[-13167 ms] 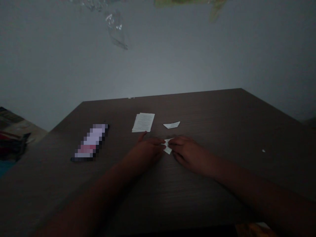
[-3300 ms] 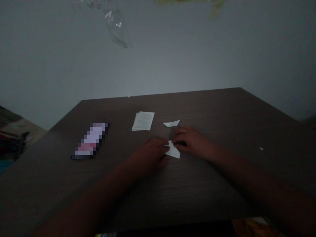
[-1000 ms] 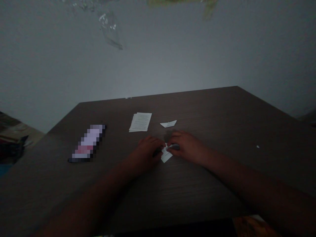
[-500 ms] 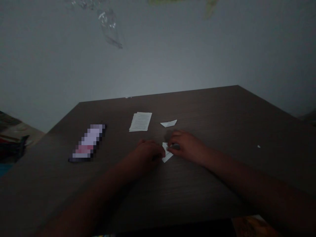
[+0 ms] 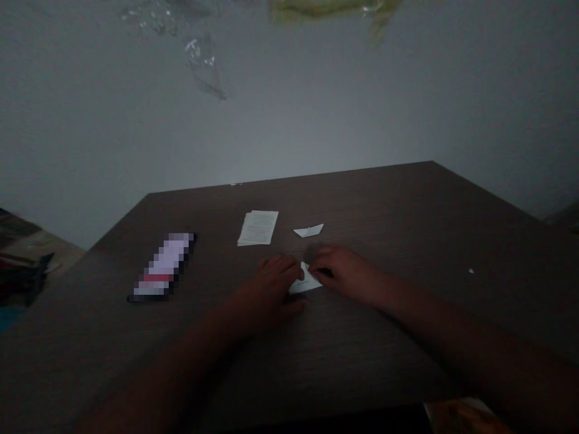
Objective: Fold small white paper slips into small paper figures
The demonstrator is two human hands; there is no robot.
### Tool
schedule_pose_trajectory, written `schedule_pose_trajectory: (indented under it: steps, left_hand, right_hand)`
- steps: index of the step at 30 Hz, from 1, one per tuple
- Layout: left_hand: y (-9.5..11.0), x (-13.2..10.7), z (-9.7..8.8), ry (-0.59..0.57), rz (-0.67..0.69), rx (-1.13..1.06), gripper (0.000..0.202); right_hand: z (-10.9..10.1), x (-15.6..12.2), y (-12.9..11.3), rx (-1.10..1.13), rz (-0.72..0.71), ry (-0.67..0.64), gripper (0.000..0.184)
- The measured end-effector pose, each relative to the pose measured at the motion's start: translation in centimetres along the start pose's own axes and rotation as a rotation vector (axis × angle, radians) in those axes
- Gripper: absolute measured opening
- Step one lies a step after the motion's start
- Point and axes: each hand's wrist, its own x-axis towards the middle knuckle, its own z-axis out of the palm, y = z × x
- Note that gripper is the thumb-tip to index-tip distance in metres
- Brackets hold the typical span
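Note:
A small folded piece of printed paper (image 5: 306, 284) lies on the dark table between my two hands. My left hand (image 5: 277, 289) rests on its left side, fingertips on the paper and thumb stretched apart below it. From the right, my right hand (image 5: 337, 268) has its thumb and fingers closed together at the paper's upper right edge; the fingertips are partly in shadow. Just beyond my hands sits a small folded paper boat (image 5: 309, 231), touched by neither hand.
A stack of printed paper sheets (image 5: 259, 228) lies behind my left hand. Farther left is a phone (image 5: 165, 265) with a blurred screen. A tiny white scrap (image 5: 471, 271) lies at the right. The table (image 5: 362, 199) meets a pale wall (image 5: 316, 108) at the back.
The folded paper has turned, its lower edge now lying more level. My left thumb has moved away from the fingers, down off the paper. The view has tilted up slightly.

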Motion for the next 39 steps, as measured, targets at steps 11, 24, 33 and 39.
schedule_pose_trajectory:
  steps: [11, 24, 33, 39]
  left_hand:
    - [-0.8, 0.9, 0.1, -0.007, -0.024, -0.021, 0.018]
    - [-0.7, 0.7, -0.1, -0.030, -0.023, -0.008, 0.030]
    - [0.5, 0.5, -0.5, -0.067, -0.020, 0.124, 0.030]
    - [0.6, -0.3, -0.8, -0.093, 0.030, 0.160, 0.038]
  right_hand:
    - [-0.8, -0.5, 0.6, 0.030, -0.067, -0.043, 0.019]
    - [-0.9, -0.4, 0.3, -0.009, -0.090, -0.098, 0.023]
    - [-1.4, -1.0, -1.5, -0.121, -0.103, -0.119, 0.023]
    - [-1.1, -1.5, -2.0, -0.158, -0.140, -0.076, 0.027]
